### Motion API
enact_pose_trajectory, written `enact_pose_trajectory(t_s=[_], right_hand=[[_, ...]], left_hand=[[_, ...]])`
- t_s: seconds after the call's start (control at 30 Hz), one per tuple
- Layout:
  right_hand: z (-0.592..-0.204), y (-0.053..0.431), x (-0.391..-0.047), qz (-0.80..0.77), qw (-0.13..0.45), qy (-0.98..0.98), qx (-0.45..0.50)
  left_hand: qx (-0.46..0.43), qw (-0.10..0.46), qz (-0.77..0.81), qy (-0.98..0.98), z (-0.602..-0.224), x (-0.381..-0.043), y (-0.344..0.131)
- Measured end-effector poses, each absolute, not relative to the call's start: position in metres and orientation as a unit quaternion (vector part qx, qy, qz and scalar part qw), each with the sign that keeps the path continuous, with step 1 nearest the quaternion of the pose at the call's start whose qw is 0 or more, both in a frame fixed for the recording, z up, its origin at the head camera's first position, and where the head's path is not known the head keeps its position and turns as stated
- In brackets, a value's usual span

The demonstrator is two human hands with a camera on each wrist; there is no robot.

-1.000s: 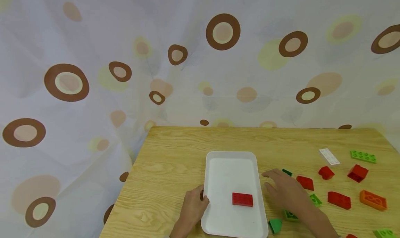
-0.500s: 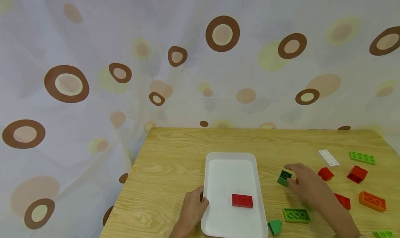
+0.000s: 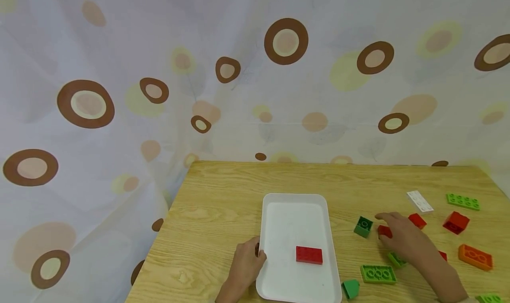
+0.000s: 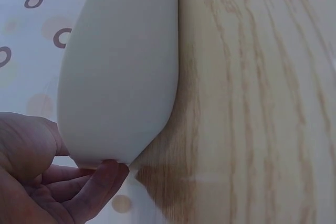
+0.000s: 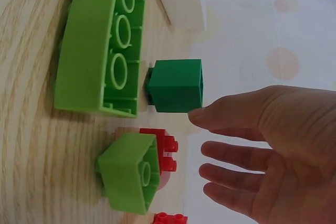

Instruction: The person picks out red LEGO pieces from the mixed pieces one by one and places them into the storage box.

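Observation:
A white tray (image 3: 295,214) lies on the wooden table with one red brick (image 3: 309,255) in it. My left hand (image 3: 246,261) grips the tray's left edge; in the left wrist view, thumb and fingers (image 4: 100,187) pinch its side. To the tray's right, my right hand (image 3: 410,241) hovers with relaxed, spread fingers, holding nothing. A red block (image 3: 384,232) shows at its thumb, partly covered by the hand. Left of that sits a dark green brick (image 3: 363,227). Light green bricks, a long one (image 3: 378,274) and a short one (image 3: 396,259), lie nearer me.
Farther right lie a white plate brick (image 3: 420,201), a light green plate brick (image 3: 463,201), a red block (image 3: 456,222) and an orange brick (image 3: 475,256). A green wedge-shaped block (image 3: 351,289) sits close by the tray's near right side. A patterned curtain (image 3: 239,95) hangs behind the table (image 3: 223,183).
The right hand has moved rightward from beside the tray, uncovering the dark green brick and the long light green brick. The left hand keeps its hold on the tray.

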State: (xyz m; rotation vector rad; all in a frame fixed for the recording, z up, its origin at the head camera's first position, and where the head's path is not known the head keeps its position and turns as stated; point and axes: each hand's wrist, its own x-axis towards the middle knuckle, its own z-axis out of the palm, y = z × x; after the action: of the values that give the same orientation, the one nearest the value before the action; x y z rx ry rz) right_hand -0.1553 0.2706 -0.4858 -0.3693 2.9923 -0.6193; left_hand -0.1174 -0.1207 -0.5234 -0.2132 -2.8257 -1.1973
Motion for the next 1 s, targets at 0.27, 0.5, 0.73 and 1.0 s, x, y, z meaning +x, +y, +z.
enact_pose_trajectory(t_s=[0.27, 0.5, 0.73, 1.0], right_hand=[[-0.491, 0.275, -0.159, -0.205, 0.062, 0.970, -0.119], [-0.497, 0.279, -0.161, -0.210, 0.081, 0.967, -0.120], [-0.503, 0.282, -0.163, -0.213, 0.101, 0.965, -0.118], [-0.509, 0.284, -0.164, -0.219, 0.099, 0.963, -0.125]], left_hand=[[-0.074, 0.033, -0.391, -0.917, -0.522, -0.117, -0.121], [-0.065, 0.021, -0.393, -0.917, -0.523, -0.117, -0.121], [-0.065, 0.018, -0.390, -0.918, -0.525, -0.118, -0.122], [-0.071, 0.010, -0.400, -0.914, -0.523, -0.117, -0.122]])
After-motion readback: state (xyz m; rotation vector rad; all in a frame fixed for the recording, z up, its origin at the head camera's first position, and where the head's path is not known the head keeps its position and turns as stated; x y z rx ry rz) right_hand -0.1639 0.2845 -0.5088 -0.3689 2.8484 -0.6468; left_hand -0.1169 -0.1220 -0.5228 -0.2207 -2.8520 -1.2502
